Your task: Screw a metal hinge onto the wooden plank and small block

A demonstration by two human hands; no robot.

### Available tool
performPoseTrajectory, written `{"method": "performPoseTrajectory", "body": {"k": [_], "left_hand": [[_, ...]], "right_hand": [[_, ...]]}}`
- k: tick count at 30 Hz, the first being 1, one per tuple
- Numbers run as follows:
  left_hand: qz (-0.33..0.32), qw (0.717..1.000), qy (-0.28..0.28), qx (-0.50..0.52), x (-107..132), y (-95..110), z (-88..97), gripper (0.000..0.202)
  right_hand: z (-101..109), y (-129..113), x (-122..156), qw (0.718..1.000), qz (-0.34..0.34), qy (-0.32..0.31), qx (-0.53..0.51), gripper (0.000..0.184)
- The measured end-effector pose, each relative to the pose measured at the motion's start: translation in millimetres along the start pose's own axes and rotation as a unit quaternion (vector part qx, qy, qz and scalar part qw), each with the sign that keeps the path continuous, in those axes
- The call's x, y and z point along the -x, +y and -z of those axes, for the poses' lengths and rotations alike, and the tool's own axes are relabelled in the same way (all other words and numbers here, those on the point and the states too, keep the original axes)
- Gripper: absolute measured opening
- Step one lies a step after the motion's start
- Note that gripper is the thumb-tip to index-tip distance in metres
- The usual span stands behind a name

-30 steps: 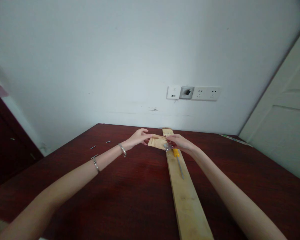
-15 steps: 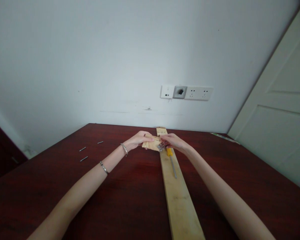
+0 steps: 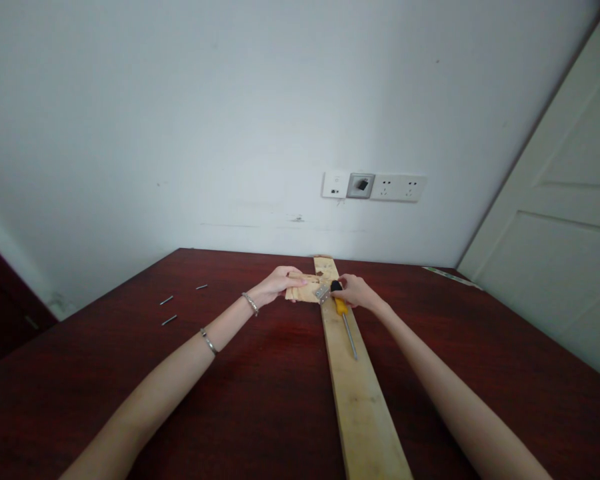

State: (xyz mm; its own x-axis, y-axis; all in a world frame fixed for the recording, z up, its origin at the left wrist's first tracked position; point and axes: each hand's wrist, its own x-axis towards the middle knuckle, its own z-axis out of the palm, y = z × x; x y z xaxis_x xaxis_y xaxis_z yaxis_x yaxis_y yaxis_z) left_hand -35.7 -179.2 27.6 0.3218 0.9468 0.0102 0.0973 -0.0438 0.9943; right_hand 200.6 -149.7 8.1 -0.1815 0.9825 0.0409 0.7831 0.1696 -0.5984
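Note:
Closed around the left end of a short wood piece (image 3: 303, 291) is my left hand (image 3: 281, 284), with its thumb on top. The wood piece's right end meets a long wooden board (image 3: 355, 387). A small metal hinge (image 3: 323, 293) with holes lies where the two meet. A screwdriver (image 3: 341, 306) with a yellow and black handle rests on the board, its shaft pointing toward me. My right hand (image 3: 356, 292) has its fingers closed at the black end of that handle.
Several screws or nails lie loose at the left, one being a thin metal screw (image 3: 169, 320). The dark red tabletop (image 3: 240, 387) reaches the white wall, which carries wall sockets (image 3: 397, 188). A thin strip (image 3: 453, 277) lies at the back right, near a white door (image 3: 570, 187).
My right hand has moved off the hinge, slightly right, to the screwdriver's handle. The hinge now shows fully. My left hand keeps its hold on the wood piece.

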Motion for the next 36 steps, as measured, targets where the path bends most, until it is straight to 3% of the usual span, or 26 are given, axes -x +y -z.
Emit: {"method": "performPoseTrajectory", "body": {"k": [9,14,17,20,21,25,29,32,36], "left_hand": [[0.021,1.0,0.016,0.014,0.4,-1.6,-1.6,0.037],[0.027,0.999,0.016,0.012,1.2,-1.6,-1.8,0.035],[0.02,1.0,0.013,0.01,1.3,-2.5,-1.6,0.031],[0.016,1.0,0.006,0.009,1.3,-3.3,-1.5,0.028],[0.016,1.0,0.005,0.012,1.2,-3.5,-1.6,0.027],[0.029,0.999,0.012,0.032,-0.1,-4.5,-2.2,0.029],[0.041,0.998,0.015,0.047,-1.7,-5.7,-2.7,0.031],[0.05,0.997,0.01,0.053,-1.8,-6.2,-3.8,0.031],[0.049,0.998,-0.01,0.049,-1.3,-7.2,-6.9,0.03]], "right_hand": [[1.3,1.0,4.2,0.998,0.004,0.003,-0.059,0.051],[-0.4,-0.9,3.3,0.996,0.005,0.019,-0.087,0.025],[16.0,-6.8,4.6,0.992,0.016,0.057,-0.107,0.027],[44.8,-18.8,11.3,0.984,0.043,0.101,-0.138,0.048],[55.1,-23.8,15.3,0.978,0.06,0.121,-0.157,0.056],[86.6,-43.9,37.4,0.898,0.202,0.247,-0.303,0.065],[92.4,-59.9,56.9,0.845,0.28,0.334,-0.309,0.06],[84.5,-69.9,64.5,0.828,0.307,0.358,-0.305,0.058],[71.7,-79.0,68.1,0.831,0.312,0.349,-0.301,0.056]]}}
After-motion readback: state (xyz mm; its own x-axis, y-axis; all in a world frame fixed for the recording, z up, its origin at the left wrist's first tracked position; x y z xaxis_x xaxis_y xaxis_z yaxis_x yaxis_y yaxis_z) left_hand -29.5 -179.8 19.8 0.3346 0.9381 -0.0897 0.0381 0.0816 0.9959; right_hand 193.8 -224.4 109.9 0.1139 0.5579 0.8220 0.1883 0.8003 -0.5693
